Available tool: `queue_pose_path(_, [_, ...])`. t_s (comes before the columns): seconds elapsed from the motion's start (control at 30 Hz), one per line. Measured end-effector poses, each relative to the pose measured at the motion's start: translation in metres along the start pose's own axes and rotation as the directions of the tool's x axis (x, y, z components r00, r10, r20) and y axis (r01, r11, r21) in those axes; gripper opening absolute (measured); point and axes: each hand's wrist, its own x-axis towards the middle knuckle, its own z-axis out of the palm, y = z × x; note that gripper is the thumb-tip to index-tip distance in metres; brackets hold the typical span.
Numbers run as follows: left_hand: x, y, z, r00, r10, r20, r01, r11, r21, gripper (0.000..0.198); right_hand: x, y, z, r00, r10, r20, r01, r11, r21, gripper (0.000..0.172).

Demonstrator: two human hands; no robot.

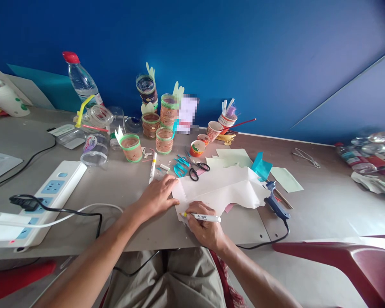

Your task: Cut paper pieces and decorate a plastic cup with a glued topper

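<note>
A creased white paper sheet [224, 188] lies on the grey table [324, 209] in front of me. My left hand [158, 196] rests flat on the sheet's left edge, fingers stretched out, pressing it down. My right hand [203, 229] is closed round a white acrylic marker [202, 217] with a yellow tip, and the tip touches the paper's near left corner. Black-handled scissors [197, 170] lie just beyond the sheet. A blue glue gun [276, 203] rests at the sheet's right edge.
A white power strip [51, 190] with black and white cables lies at left. Decorated cups [154, 128], a water bottle [81, 81], cut plastic containers, another marker [152, 167] and teal paper scraps crowd the back. A dark red chair [349, 261] stands at right.
</note>
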Motion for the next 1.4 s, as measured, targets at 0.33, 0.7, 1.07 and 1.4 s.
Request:
queue_pose_path(0.33, [-0.0002,-0.0014,0.0013,1.0,0.009,-0.003,-0.009,1.0,-0.007,0.051,-0.0004,0.0003,-0.0021,1.0,-0.017,0.024,0.017,1.0,0.019,0.014])
queue_pose_path(0.7, [-0.0009,-0.0005,0.0004,1.0,0.0,-0.006,0.0,1.0,-0.004,0.05,-0.0024,0.0047,-0.0017,1.0,0.007,0.012,-0.008,0.999,0.043,0.013])
queue_pose_path(1.07, [-0.001,-0.0008,0.0008,1.0,0.009,-0.01,-0.009,1.0,-0.02,0.049,0.0,0.0031,-0.0004,0.998,0.06,0.003,-0.06,0.997,0.051,0.011])
queue_pose_path(1.4, [-0.0009,-0.0006,0.0001,1.0,0.007,-0.007,-0.007,1.0,-0.029,0.052,-0.0057,0.0069,-0.0041,0.992,0.113,-0.064,-0.104,0.985,0.136,0.014])
